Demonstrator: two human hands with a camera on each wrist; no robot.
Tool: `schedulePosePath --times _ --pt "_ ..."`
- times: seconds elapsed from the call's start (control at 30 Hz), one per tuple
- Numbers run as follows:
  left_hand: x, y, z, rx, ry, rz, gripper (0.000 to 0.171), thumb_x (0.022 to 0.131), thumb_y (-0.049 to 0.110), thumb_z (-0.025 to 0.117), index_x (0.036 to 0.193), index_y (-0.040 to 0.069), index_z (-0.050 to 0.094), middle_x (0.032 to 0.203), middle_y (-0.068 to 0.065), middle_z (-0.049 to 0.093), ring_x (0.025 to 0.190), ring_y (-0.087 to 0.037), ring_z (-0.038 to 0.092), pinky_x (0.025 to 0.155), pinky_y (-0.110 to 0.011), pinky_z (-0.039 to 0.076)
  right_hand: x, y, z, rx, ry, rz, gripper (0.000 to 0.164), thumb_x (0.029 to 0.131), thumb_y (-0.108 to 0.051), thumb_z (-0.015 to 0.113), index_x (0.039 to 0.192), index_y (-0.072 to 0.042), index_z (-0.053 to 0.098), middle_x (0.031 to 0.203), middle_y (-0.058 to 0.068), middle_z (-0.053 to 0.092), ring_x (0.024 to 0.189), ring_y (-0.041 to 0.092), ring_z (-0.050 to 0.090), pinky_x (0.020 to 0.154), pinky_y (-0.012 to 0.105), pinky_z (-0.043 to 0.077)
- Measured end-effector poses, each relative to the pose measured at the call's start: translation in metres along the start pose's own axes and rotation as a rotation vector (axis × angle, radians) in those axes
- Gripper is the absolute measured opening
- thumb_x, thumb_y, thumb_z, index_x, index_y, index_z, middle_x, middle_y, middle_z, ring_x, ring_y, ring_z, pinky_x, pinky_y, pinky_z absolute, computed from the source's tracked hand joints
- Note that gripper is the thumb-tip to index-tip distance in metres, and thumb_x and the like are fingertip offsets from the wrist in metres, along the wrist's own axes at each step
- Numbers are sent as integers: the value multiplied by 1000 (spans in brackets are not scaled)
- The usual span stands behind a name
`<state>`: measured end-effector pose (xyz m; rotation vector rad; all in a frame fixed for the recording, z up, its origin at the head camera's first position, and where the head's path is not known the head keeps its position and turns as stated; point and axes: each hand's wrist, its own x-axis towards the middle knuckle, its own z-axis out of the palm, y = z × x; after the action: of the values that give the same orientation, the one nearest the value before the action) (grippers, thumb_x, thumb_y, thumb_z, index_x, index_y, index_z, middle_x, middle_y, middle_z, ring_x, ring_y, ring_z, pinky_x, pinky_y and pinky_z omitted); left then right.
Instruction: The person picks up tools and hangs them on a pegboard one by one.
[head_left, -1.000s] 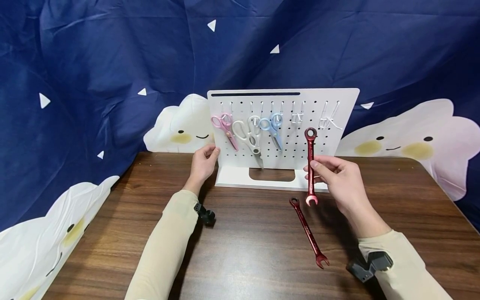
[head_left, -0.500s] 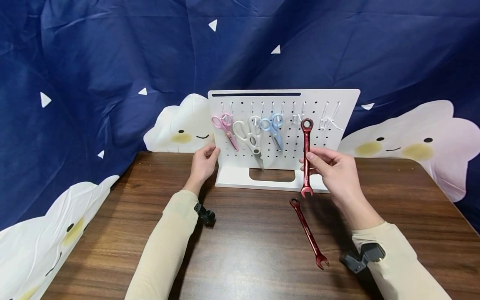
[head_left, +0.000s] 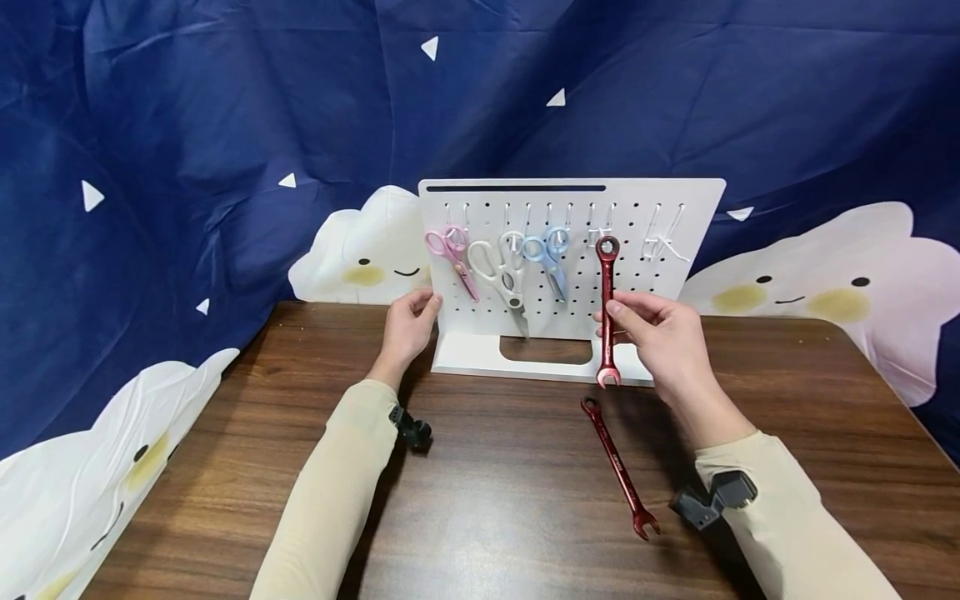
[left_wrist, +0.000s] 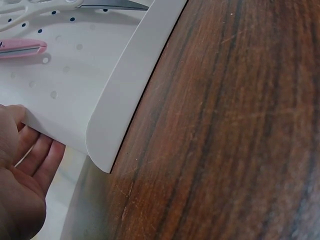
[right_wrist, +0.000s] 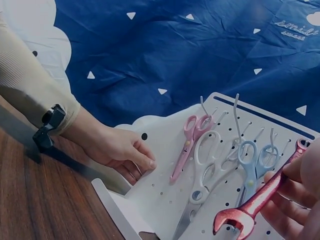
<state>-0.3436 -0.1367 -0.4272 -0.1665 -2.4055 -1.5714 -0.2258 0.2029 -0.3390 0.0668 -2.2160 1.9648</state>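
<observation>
My right hand (head_left: 663, 337) pinches a red combination wrench (head_left: 607, 312) between thumb and fingers. The wrench stands nearly upright before the white pegboard (head_left: 480, 321), ring end up, overlapping a white hook (head_left: 596, 237) in the head view. My left hand (head_left: 408, 329) grips the board's left edge, thumb on the front and fingers behind, as the left wrist view shows. Pink scissors (head_left: 455, 258), white scissors (head_left: 504, 279) and light blue scissors (head_left: 551, 260) hang from hooks on the board. A second red wrench (head_left: 618, 467) lies slanted on the table, open end toward me.
A further white hook (head_left: 663, 237) with a crooked bar is at the board's right. The board's base rests on the dark wooden table (head_left: 480, 500). Behind hangs a blue curtain (head_left: 225, 108) with white clouds and triangles.
My right hand has carried the upright wrench left and up, bringing its ring end over the hook right of the blue scissors. The left hand stays at the board's edge.
</observation>
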Motion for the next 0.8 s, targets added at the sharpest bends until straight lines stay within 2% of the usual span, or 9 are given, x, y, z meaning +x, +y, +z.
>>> schedulePosePath --times 0.2,0.5,0.8 --pt "0 0 0 -3 -3 -6 35 110 20 64 131 -6 72 124 -27 77 116 -39 73 106 -49 58 7 2 2 -8 -15 12 44 109 -13 65 140 18 60 82 -22 79 76 -1 76 75 17 62" --pt "0 -1 0 -6 -1 -5 34 110 20 64 131 -6 72 125 -27 77 118 -38 72 107 -49 57 23 8 4 34 21 56 41 108 -13 66 136 16 63 80 -19 79 78 -1 76 76 17 63" --pt "1 -2 1 -17 3 -1 34 110 20 64 130 -6 72 123 -28 77 116 -38 73 106 -49 57 38 15 6 99 51 103 14 108 -14 67 114 -4 74 78 -16 80 75 1 77 75 18 63"
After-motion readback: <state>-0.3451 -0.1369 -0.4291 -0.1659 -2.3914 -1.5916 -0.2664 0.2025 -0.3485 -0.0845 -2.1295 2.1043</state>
